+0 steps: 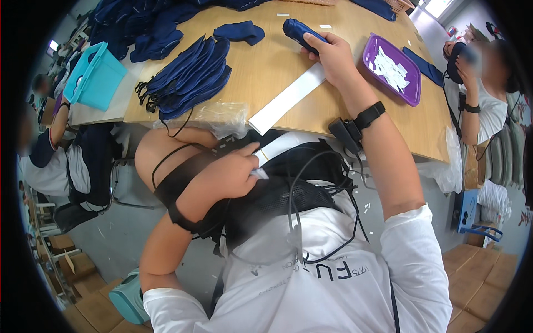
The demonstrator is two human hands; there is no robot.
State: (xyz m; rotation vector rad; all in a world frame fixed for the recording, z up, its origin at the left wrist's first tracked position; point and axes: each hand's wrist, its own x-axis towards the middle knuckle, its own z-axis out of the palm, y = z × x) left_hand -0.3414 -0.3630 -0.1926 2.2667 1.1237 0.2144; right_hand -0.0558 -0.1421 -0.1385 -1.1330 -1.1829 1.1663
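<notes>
My right hand (336,60) is closed round a dark blue rolled cylinder, perhaps a folded umbrella (300,32), above the table. Beneath that hand, a long flat white strip (286,104) slants toward the table's near edge. Down at my lap, my left hand (236,171) has its fingers curled on a small whitish piece (259,173), too hidden to name. Beside its fingertips lies a white strip with a thin yellow band (273,150). To the left on the table is a stack of navy fabric sleeves (191,77) with black cords.
A purple tray (413,95) of small white slips stands at the right, beside a navy strip (423,66). A turquoise basket (100,83) and heaped navy cloth (130,25) occupy the left side. Clear plastic (225,119) hangs at the table edge. Co-workers sit on both sides.
</notes>
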